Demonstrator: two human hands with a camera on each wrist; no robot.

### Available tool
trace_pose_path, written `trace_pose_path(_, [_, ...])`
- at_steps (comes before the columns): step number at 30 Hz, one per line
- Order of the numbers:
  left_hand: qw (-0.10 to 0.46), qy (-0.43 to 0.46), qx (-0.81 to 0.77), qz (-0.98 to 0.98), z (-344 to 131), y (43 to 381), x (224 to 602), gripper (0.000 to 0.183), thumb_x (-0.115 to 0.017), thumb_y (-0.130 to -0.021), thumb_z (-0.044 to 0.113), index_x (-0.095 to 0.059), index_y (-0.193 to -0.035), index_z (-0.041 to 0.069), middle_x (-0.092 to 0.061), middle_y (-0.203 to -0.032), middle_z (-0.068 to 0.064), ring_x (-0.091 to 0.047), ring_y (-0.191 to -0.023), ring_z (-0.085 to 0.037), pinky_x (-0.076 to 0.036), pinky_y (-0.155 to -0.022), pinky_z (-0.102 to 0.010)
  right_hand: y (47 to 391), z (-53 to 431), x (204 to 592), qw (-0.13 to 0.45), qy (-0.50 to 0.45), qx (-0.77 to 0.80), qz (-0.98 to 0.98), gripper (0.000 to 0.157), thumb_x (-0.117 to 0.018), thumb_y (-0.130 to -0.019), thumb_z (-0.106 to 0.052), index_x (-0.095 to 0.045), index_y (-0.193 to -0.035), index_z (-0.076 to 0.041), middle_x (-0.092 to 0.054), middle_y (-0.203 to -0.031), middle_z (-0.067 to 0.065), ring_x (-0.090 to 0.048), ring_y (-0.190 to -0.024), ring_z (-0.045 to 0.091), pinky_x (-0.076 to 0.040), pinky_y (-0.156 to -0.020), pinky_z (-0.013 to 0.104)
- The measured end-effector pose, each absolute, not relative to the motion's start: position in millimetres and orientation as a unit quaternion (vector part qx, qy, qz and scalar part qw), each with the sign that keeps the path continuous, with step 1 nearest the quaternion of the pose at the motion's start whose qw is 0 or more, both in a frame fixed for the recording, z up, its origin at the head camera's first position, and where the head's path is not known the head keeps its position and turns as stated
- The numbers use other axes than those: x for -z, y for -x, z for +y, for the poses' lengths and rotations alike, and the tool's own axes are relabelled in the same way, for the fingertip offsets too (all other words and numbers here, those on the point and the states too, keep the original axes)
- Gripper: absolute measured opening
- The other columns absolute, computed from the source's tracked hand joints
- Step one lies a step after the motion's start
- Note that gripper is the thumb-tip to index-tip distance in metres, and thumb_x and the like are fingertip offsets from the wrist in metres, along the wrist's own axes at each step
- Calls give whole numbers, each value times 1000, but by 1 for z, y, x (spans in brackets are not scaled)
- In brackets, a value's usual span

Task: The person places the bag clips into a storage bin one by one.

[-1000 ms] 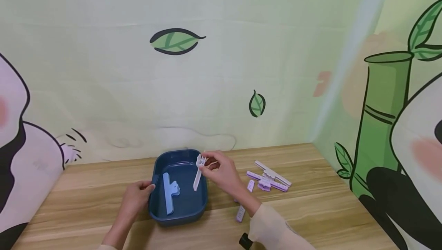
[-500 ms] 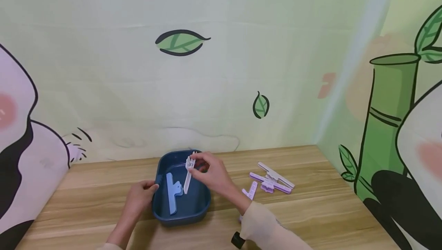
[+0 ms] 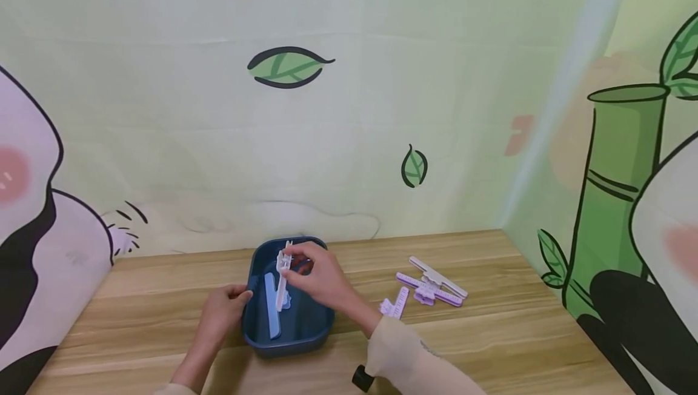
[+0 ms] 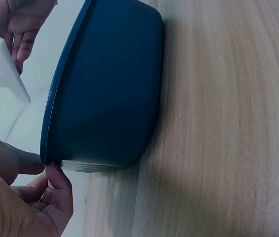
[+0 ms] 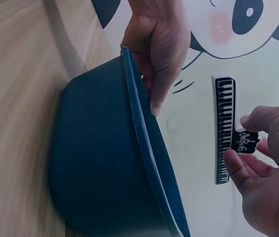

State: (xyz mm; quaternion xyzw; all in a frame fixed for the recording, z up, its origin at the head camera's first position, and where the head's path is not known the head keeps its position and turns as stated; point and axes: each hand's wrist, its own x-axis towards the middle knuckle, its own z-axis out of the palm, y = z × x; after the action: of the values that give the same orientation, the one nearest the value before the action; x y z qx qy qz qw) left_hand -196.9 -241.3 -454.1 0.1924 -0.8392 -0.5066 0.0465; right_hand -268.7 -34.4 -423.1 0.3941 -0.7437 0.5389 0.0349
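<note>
1. Nearest me, a dark block point(image 3: 362, 378) sits at my right cuff; that sleeve has swung leftward over the last second and now covers the near part of the closest purple clip point(image 3: 401, 303).
2. My left hand point(image 3: 220, 309) pinches the rim of the blue tray point(image 3: 313, 339), thumb to one side and curled fingers to the other. That hold looks the same as a second ago, so I judge the tray is being kept steady.
3. Inside, the blue clip point(image 3: 271, 309) lies along the tray's left side, its handle now partly hidden behind what I carry.
4. My right hand point(image 3: 322, 274) holds the piano-key clip point(image 5: 224, 116) by its handle, thumb and fingers closed in a narrow pinch. It has travelled from the tray's right side to above the blue clip; the wrist views show it raised above the rim, not set down. I take the carrying as nearly done and the release as not yet made.
5. Well apart on the table's right, a purple ruler clip point(image 3: 444, 298) and a whitish clip point(image 3: 449, 285) lie close together, looking unmoved.
6. Behind everything hangs the printed backdrop point(image 3: 349, 159).
</note>
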Motion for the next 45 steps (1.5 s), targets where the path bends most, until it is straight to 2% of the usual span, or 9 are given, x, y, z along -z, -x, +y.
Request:
trace_pose_path(7, [37, -199, 511, -835, -242, 197, 454, 33, -56, -105, 9, -62, -128, -15, -64, -106, -27, -60, -85, -29, -53, -65, -31, 266, -44, 423, 29, -393, -535, -748, 33, -75, -94, -6, -69, -126, -2, -68, -120, 13, -68, -101, 30, -56, -84, 26])
trace_pose_path(13, [38, -196, 512, -836, -242, 198, 453, 32, -57, -105, 8, -62, -127, -15, -65, -105, -27, -61, -85, -29, -54, -65, -32, 266, -51, 423, 27, -396, -538, -744, 33, -75, -93, -4, -69, -125, -1, -68, -119, 13, -68, -100, 29, -58, -83, 28])
trace_pose_path(20, [36, -195, 509, -837, -242, 198, 453, 33, -56, -105, 8, -62, -128, -15, -64, -107, -27, -60, -88, -31, -54, -68, -33, 265, -54, 421, 11, -390, -530, -753, 34, -75, -94, -6, -68, -127, -2, -68, -123, 12, -68, -101, 25, -56, -84, 24])
trace_pose_path(28, [30, -198, 512, -835, -243, 198, 454, 33, -56, -106, 9, -61, -129, -14, -64, -107, -26, -60, -88, -31, -54, -68, -33, 264, -55, 422, 3, -381, -527, -760, 33, -75, -94, -6, -69, -126, -3, -68, -121, 11, -67, -101, 24, -56, -84, 25])
trace_pose_path(36, [49, -185, 509, -840, -242, 197, 454, 32, -58, -104, 8, -64, -124, -16, -67, -102, -25, -62, -83, -27, -53, -65, -32, 264, -56, 430, -5, -373, -510, -775, 33, -76, -94, -6, -69, -126, -3, -68, -120, 11, -68, -99, 25, -54, -81, 20])
trace_pose_path(45, [59, -176, 498, -847, -244, 196, 455, 32, -59, -103, 8, -64, -122, -16, -68, -103, -25, -62, -86, -30, -52, -68, -32, 267, -60, 443, -36, -361, -496, -789, 32, -76, -94, -8, -70, -126, -5, -68, -116, 9, -64, -88, 9, -54, -78, 18])
